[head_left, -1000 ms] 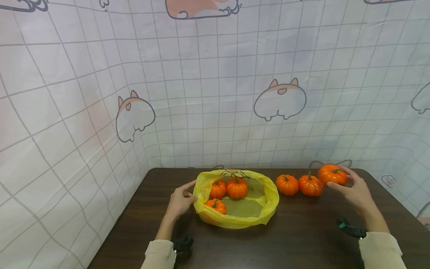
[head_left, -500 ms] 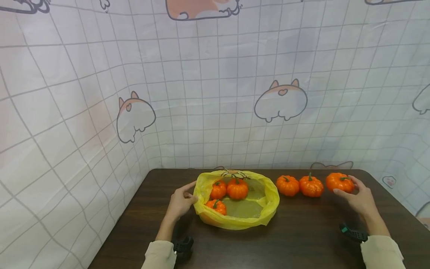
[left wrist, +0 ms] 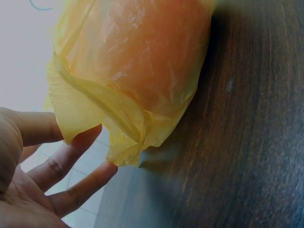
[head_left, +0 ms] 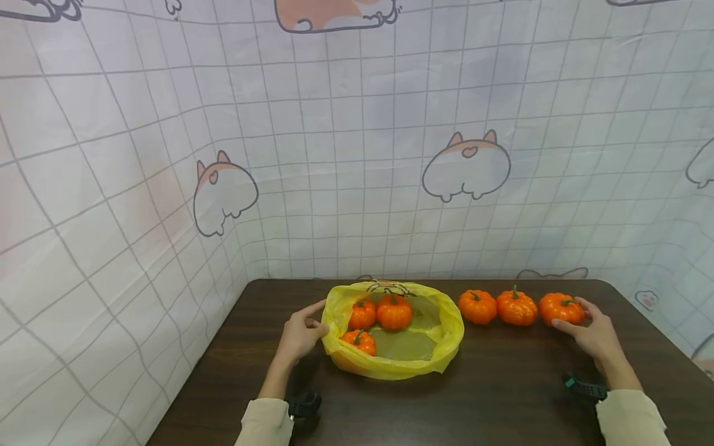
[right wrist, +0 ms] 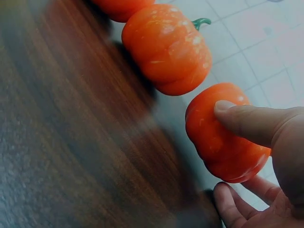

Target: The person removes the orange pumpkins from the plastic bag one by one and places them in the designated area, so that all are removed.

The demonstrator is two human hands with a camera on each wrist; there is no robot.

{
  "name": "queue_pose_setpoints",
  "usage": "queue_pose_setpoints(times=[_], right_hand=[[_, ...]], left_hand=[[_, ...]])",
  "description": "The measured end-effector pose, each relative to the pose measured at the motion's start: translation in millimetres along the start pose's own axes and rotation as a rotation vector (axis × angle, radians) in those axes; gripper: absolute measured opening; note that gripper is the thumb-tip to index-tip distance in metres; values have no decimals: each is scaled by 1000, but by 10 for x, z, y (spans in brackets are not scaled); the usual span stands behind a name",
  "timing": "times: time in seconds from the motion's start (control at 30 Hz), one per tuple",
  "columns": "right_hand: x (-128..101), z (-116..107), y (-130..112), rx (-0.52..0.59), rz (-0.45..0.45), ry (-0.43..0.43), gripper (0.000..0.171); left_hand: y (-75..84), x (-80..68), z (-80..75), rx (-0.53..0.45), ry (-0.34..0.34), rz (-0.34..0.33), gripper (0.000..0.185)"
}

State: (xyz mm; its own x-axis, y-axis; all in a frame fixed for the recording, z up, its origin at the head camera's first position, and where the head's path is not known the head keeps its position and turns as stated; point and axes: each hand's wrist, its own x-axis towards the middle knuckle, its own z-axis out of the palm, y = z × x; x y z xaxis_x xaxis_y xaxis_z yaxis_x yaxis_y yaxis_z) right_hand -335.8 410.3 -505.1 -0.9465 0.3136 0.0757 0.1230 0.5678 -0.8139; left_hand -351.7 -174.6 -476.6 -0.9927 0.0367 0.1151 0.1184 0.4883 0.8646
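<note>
A yellow plastic bag (head_left: pixel 390 370) stands with its mouth wide, several small orange pumpkins inside, among them one pumpkin (head_left: pixel 393 312) near the back. At the bag's left rim, my left hand (head_left: pixel 301 337) pinches the film; the left wrist view shows the thumb and fingers at the bag's edge (left wrist: pixel 85 107). On the right, my right hand (head_left: pixel 598 334) grips a pumpkin (head_left: pixel 559 308) lying on its side, its green stem pointing right. In the right wrist view the thumb presses on this pumpkin (right wrist: pixel 223 137), with fingers behind and below it.
Two more pumpkins stand in a row between the bag and my right hand: a left one (head_left: pixel 477 307) and a middle one (head_left: pixel 517 307). The dark wooden table (head_left: pixel 446 415) meets a grid-patterned cloth backdrop (head_left: pixel 379 217) behind and at the sides.
The gripped pumpkin and my right hand have come down and a little to the right, ending beside the middle pumpkin. My left hand and the bag have stayed put.
</note>
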Motion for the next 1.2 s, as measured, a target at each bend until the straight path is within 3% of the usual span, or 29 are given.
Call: queue_pose_setpoints(times=[0.43,1.2], right_hand=[[-1,14,3,-24,-6,-66,97],[59,45,30,-8,23,-68,100]], left_hand=[[-1,2,5,0,4,11,58],[2,8,11,4,8,0,58]])
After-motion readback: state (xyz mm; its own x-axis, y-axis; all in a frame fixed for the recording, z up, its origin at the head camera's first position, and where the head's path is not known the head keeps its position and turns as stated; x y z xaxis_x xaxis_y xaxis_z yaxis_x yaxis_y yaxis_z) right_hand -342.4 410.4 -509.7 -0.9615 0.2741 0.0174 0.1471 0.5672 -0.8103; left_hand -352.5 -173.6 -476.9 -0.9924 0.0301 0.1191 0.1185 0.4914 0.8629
